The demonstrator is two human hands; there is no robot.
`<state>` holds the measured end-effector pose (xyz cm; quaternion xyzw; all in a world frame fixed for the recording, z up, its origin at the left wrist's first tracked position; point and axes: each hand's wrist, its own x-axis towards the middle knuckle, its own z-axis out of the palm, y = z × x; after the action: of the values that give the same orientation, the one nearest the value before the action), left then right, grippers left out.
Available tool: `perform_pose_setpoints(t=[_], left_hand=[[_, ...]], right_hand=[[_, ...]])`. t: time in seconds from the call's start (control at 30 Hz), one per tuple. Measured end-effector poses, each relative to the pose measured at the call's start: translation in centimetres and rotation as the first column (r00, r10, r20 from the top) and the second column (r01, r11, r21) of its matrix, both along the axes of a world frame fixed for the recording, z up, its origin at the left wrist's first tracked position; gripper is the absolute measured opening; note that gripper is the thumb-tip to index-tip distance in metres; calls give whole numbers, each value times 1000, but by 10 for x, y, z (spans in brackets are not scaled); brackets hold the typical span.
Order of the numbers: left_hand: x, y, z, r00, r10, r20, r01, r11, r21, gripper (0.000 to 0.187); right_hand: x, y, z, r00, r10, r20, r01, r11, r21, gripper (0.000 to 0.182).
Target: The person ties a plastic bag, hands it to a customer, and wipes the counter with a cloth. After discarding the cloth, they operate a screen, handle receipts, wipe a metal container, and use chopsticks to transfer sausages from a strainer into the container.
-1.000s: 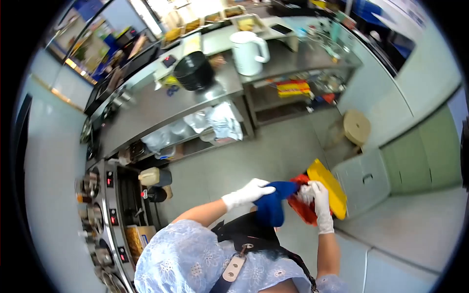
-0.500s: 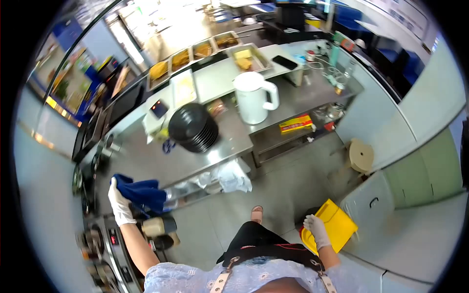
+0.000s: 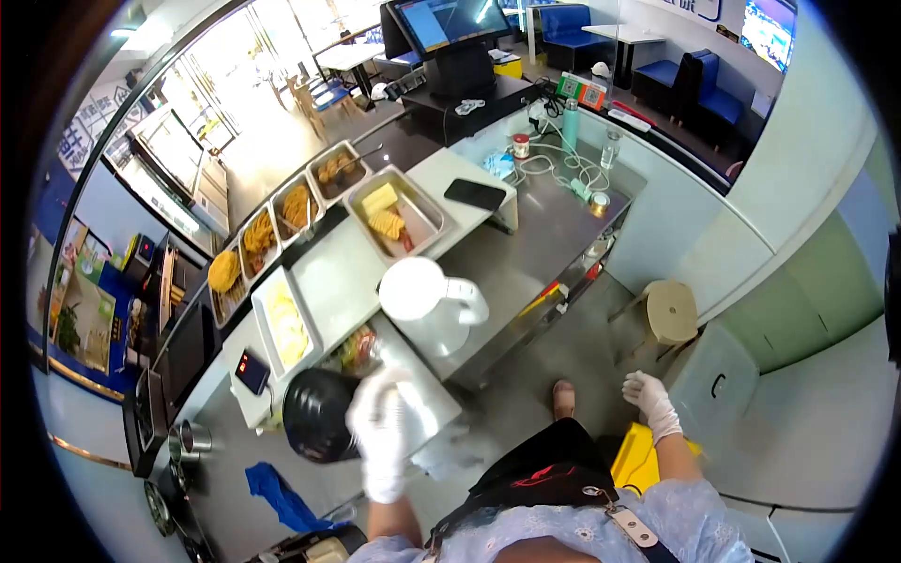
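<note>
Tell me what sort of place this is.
Probably an eatery, seen from the staff side: there are food trays, a till screen, and blue booth seats by a white table.

A steel bench (image 3: 214, 455) stands over the grey floor (image 3: 530, 361), with 1 beige stool (image 3: 671, 311) near a pale wall (image 3: 690, 216) and green panels (image 3: 812, 314). Beyond, blue booth seats (image 3: 571, 36) adjoin a white table (image 3: 623, 34), and bright light fills the glazed front (image 3: 216, 84) at upper left.

Head cam looks fwd/down over L hand (image 3: 380, 427), R hand (image 3: 650, 399) & counter (image 3: 530, 249).
</note>
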<state>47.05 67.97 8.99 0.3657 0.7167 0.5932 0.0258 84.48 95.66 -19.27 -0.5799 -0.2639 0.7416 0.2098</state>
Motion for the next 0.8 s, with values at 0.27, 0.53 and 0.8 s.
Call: perform_pose_setpoints(t=[0.27, 0.53, 0.8], left_hand=[[-4, 227, -62, 861, -484, 159, 509, 822, -254, 24], [-41, 382, -59, 908, -337, 250, 399, 879, -260, 25], [-93, 431, -36, 788, -200, 582, 262, 965, -24, 30]], right_hand=[[-130, 298, 51, 977, 95, -192, -58, 981, 185, 32], [-317, 474, 203, 855, 475, -210, -305, 786, 538, 27], [-417, 605, 269, 825, 563, 49, -345, 433, 832, 25]])
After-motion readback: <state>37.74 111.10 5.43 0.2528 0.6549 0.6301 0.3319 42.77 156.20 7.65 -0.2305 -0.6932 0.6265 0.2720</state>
